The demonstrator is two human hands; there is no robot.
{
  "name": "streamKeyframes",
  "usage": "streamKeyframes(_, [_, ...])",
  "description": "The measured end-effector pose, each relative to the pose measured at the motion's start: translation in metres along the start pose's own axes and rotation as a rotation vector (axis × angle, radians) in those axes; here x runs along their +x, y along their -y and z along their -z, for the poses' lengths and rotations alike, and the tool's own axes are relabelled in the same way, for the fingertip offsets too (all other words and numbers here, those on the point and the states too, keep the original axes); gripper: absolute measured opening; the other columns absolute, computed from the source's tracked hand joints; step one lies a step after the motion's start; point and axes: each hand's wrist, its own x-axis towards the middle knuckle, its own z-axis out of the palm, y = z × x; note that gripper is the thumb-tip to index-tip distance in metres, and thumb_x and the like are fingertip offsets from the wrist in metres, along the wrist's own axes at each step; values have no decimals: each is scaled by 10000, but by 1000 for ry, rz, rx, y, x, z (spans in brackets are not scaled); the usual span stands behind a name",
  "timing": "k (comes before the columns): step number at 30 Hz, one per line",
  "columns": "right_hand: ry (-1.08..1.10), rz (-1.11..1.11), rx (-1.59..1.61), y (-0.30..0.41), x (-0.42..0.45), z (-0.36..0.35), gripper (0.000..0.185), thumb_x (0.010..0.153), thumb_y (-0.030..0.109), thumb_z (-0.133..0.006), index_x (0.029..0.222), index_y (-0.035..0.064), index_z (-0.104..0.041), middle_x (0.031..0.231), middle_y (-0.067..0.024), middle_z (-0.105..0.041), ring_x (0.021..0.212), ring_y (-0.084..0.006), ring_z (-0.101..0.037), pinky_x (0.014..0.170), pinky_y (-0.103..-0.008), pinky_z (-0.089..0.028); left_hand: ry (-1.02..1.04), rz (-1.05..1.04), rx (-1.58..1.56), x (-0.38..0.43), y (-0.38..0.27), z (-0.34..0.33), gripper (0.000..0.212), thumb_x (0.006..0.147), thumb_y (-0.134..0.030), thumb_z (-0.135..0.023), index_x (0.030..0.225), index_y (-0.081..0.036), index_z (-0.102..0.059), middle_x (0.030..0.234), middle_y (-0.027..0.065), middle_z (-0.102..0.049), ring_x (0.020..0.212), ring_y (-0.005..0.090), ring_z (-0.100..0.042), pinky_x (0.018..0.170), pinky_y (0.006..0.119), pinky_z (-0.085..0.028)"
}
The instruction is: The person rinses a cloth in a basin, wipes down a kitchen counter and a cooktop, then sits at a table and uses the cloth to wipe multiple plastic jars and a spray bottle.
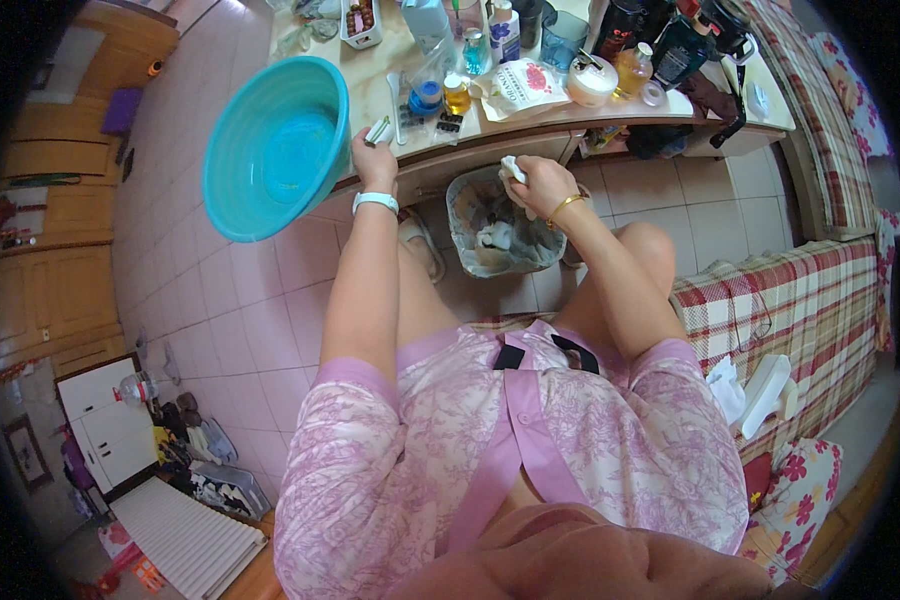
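Note:
My left hand (375,161), with a pale watch on its wrist, is at the table edge, its fingers closed around a small white-and-green object (379,131). Close beside it is a large turquoise plastic basin (270,217), which looks tilted towards me at the table's left end. My right hand (546,184), wearing a gold bracelet, grips a crumpled white tissue (513,169) over the right side of a lined waste bin (465,259). Inside the bin lies crumpled white waste (495,235). The bin stands on the floor between my feet.
On the marble-look table (304,49) are a white jar (592,81), a printed pouch (525,86), an amber bottle (633,71) and a white plastic spoon (397,109). To my right, a plaid-covered sofa (817,300) holds a white tissue box (765,394).

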Motion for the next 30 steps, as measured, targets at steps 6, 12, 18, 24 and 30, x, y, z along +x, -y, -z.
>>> streamKeyframes(6, [-5,-30,4,-12,-4,0,292,859,364,-619,911,85,-687,888,-171,-686,843,-371,-654,762,-473,-526,-61,-245,398,-16,-12,-1,419,830,-65,-606,1233,29,-542,1240,223,-569,1167,397,-527,1023,439,-398])
streamKeyframes(12, [-79,-41,80,-13,-9,3,298,846,379,-630,902,93,-692,839,-181,-680,811,-389,-649,749,-482,-525,-115,-582,355,-65,-44,-15,333,853,-111,-630,1164,-3,-578,1139,187,-595,1087,370,-554,972,441,-424])
streamKeyframes(18, [-198,-4,234,-1,-5,9,307,823,379,-646,842,72,-658,811,-206,-662,802,-404,-637,731,-492,-512,392,-154,-150,-88,-58,-72,309,959,-257,-583,1094,21,-590,971,108,-647,811,188,-654,675,314,-521])
streamKeyframes(24, [-250,-23,295,-6,-6,16,313,825,377,-644,831,64,-649,803,-213,-654,796,-409,-632,720,-494,-506,497,234,-204,-74,-72,-132,320,945,-257,-586,1062,41,-608,893,114,-666,682,188,-657,571,314,-506])
streamKeyframes(30, [-294,7,405,0,-4,26,317,826,347,-659,882,35,-662,820,-229,-655,791,-418,-628,718,-465,-509,414,31,-82,-51,-46,-136,221,941,-148,-537,1048,41,-578,966,140,-643,771,218,-658,658,352,-549])
